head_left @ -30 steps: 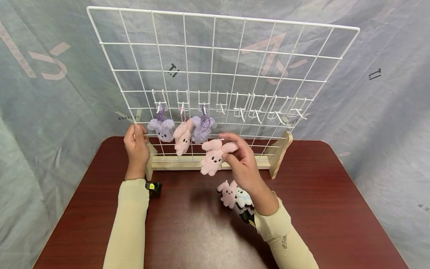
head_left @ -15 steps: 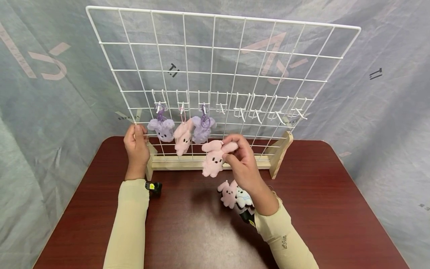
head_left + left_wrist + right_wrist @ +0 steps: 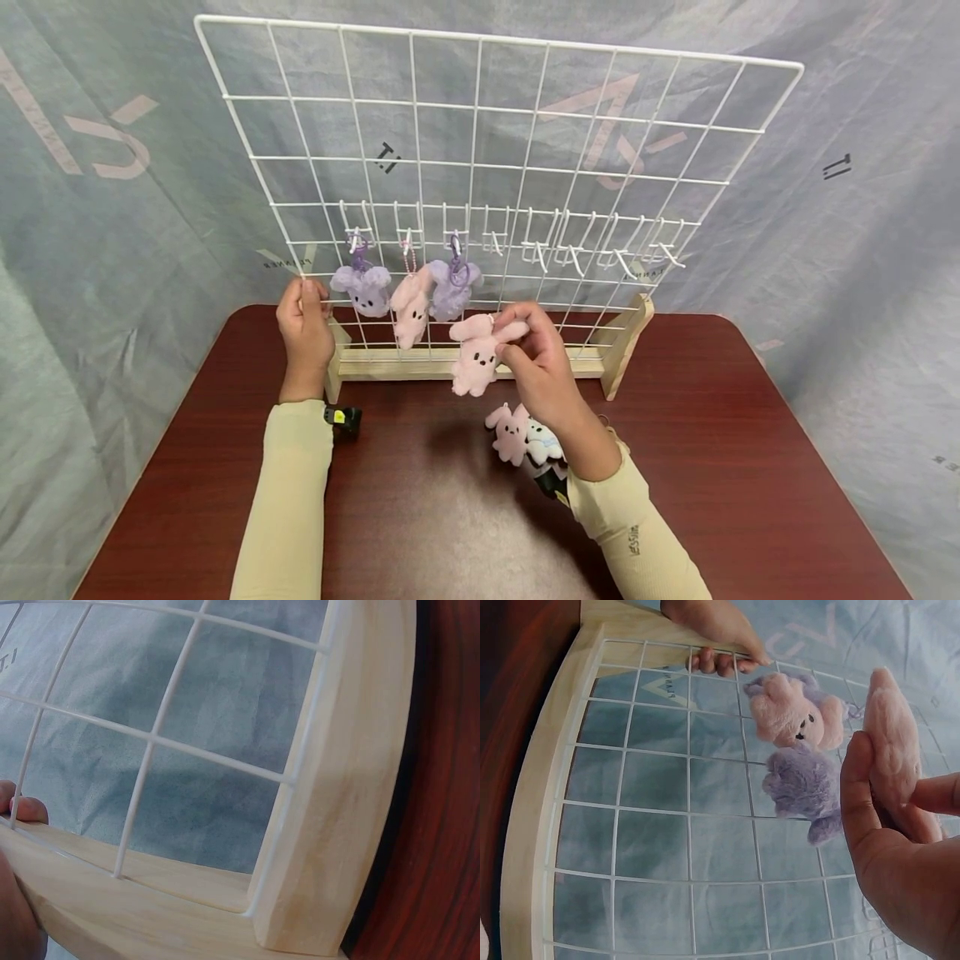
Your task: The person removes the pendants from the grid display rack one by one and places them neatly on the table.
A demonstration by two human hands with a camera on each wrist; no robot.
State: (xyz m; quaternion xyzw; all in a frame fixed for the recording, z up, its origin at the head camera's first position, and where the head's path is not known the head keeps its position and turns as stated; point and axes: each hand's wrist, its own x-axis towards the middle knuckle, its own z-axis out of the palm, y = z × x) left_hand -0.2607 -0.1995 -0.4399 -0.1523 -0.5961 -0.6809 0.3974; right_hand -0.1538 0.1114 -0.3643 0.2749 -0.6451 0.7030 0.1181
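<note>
While my left hand (image 3: 306, 329) is gripping the rack (image 3: 480, 38) low on its left edge, my right hand (image 3: 542, 367) is pinching the bunny (image 3: 474, 362) at one ear, thumb and fingertip closing to the plush's own thickness. I am holding it off the table (image 3: 412, 517), in front of the rack's lower middle, below the bare hooks (image 3: 574, 256) and just right of three hanging toys: a purple mouse (image 3: 365, 292), a pink toy (image 3: 410, 307) and a purple toy (image 3: 450, 293). Something pale is showing at its crown, too small for me to make out. As I judge it, the soft ear is offering little to hold, so a loosening pinch could let the bunny twist or drop. Since my fingers are covering part of its top, a blind push could just squash it against the wires. A careless swing toward the left edge could knock the nearest hanging toy loose, and a hard pull from my left hand could rock the rack. Below, a spare bunny (image 3: 512, 437) and a white toy (image 3: 542, 440) are lying beside my right wrist, where a dropping forearm could drag them toward the table's right edge.
</note>
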